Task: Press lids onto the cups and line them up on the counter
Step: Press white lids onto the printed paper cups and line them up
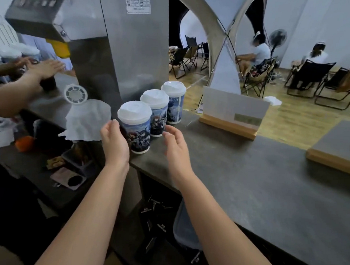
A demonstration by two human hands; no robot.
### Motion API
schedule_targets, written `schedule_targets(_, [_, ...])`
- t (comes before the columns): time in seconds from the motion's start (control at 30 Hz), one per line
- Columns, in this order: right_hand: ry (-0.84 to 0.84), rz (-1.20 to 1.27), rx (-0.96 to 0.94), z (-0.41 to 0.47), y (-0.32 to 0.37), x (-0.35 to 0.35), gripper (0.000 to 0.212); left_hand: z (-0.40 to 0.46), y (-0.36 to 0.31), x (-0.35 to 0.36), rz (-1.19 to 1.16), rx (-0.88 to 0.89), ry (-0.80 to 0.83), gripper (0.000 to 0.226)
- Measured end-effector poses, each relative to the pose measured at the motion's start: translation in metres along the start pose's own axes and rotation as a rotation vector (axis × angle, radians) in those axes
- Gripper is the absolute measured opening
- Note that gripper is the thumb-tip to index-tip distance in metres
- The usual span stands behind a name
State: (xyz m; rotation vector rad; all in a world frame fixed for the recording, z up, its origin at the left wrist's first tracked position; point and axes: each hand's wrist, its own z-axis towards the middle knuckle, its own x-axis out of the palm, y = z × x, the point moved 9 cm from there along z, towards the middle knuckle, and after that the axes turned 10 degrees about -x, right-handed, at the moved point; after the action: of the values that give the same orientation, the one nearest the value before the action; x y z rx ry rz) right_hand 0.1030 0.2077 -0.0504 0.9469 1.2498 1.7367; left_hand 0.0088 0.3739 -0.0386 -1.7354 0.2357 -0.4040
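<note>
Left hand [114, 141] and right hand [174, 143] flanking the nearest of three lidded cups, fingers loosely curved, gripping nothing.

Left fingers touching that printed blue paper cup with white plastic lid [135, 126]; right hand just beside, apart. Two matching cups [155, 112] [173, 102] lined up behind on the dark grey counter [249, 176], next to a steel machine [121, 48].

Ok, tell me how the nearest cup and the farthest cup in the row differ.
The nearest cup stands between the left hand and the right hand; the farthest cup stands clear of both. The nearest is by the counter's edge, the farthest further in. Both are upright with white lids and blue print.
</note>
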Motion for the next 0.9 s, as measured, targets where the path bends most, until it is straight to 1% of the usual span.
schedule_targets(0.13, [0.020,-0.015,-0.027,0.020,-0.003,0.026,0.032,0.033,0.006,0.010,0.014,-0.034,0.025,0.046])
schedule_targets(0.23, [0.012,-0.018,-0.044,0.026,-0.006,0.041,0.037,0.042,0.013,0.018,0.004,-0.092,0.076,0.051])
schedule_targets(0.3, [0.003,-0.031,-0.062,0.026,-0.007,0.046,0.038,0.032,0.011,0.024,-0.027,-0.107,0.136,0.042])
schedule_targets(0.33, [-0.008,-0.026,-0.066,0.024,-0.008,0.045,0.036,0.023,0.009,0.025,-0.036,-0.096,0.167,0.033])
schedule_targets(0.4, [-0.043,0.009,-0.078,0.019,-0.005,0.037,0.032,0.002,0.004,0.029,-0.034,-0.039,0.239,0.027])
schedule_targets(0.47, [-0.124,0.031,-0.117,0.012,0.000,0.015,0.031,-0.019,0.003,0.040,-0.033,0.012,0.350,0.023])
schedule_targets(0.53, [-0.244,0.015,-0.170,0.006,0.009,-0.018,0.034,-0.038,0.009,0.063,-0.022,0.020,0.501,0.021])
schedule_targets(0.63, [-0.408,-0.010,-0.212,-0.005,0.022,-0.070,0.026,-0.066,0.021,0.109,0.003,0.011,0.710,0.024])
schedule_targets(0.67, [-0.452,-0.028,-0.216,-0.009,0.025,-0.086,0.024,-0.076,0.024,0.122,0.006,0.004,0.758,0.024])
schedule_targets(0.8, [-0.592,-0.152,-0.232,-0.025,0.038,-0.138,0.026,-0.113,0.041,0.166,0.027,-0.062,0.923,0.018])
schedule_targets(0.9, [-0.649,-0.211,-0.208,-0.034,0.038,-0.163,0.030,-0.133,0.054,0.182,0.060,-0.099,0.995,0.020])
